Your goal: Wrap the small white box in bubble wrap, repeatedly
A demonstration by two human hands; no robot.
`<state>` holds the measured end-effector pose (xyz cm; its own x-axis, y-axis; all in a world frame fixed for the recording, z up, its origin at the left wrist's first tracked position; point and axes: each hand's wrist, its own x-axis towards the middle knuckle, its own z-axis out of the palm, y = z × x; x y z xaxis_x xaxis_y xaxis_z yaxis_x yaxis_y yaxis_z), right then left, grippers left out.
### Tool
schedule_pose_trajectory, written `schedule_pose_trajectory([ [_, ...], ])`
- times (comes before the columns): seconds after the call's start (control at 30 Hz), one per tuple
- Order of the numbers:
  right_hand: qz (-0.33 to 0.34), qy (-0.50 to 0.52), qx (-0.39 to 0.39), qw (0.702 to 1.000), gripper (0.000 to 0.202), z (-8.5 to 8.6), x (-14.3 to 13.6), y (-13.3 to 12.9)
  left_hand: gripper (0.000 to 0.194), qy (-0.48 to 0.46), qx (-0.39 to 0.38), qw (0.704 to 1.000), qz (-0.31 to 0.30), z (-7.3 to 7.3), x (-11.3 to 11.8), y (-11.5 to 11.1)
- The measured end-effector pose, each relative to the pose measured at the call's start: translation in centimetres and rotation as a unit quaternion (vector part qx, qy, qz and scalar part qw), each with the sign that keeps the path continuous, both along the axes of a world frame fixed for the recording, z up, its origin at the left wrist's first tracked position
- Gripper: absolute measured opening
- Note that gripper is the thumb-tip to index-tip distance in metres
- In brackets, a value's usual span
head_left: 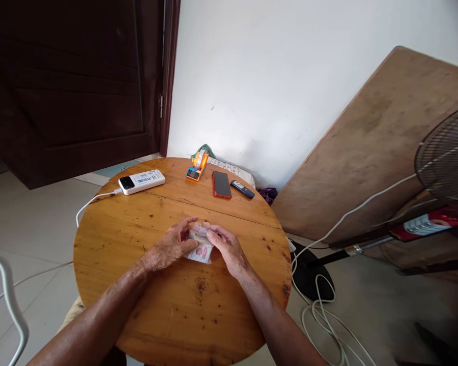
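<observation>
A small pale plastic packet with pink print (200,250) lies on the round wooden table (152,310), between my two hands. My left hand (173,241) rests at its left side, with the thumb on the packet and the index finger stretched toward its top end. My right hand (227,247) has thumb and fingers closed on the packet's upper right corner. Clear, crinkled film shows at that upper end. What is inside the packet cannot be made out.
Along the table's far side are a white power bank (147,180) with a cable, an orange tape dispenser (198,165), a red-edged phone (222,184) and a dark blue handheld device (242,189). A standing fan (446,152) and loose cables (320,305) are at the right.
</observation>
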<state>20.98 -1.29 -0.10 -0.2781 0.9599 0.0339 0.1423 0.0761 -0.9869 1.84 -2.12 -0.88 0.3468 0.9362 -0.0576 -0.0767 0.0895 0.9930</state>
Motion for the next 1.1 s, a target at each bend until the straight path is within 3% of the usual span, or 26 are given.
schedule_pose_trajectory([
  [0.2,-0.054,0.003,0.006,0.999,0.031,1.0,-1.3,0.9,0.079,-0.003,0.0,1.0,0.0,0.0,0.1,0.1],
  [0.43,-0.104,0.007,0.038,0.994,0.025,0.2,-2.1,0.9,0.076,0.032,0.022,0.999,0.03,-0.2,0.2,0.4],
  [0.73,-0.067,-0.056,0.141,0.986,0.013,0.4,-2.2,0.3,0.066,0.116,0.075,0.986,0.096,-0.6,0.1,0.6],
  [0.9,-0.039,-0.085,0.227,0.969,0.017,0.3,-2.2,-0.2,0.067,0.127,0.077,0.983,0.111,-0.7,0.1,0.8],
  [1.1,-0.02,-0.124,0.263,0.957,0.019,0.1,-2.0,-0.3,0.063,0.149,0.072,0.979,0.116,-0.2,0.0,0.9],
])
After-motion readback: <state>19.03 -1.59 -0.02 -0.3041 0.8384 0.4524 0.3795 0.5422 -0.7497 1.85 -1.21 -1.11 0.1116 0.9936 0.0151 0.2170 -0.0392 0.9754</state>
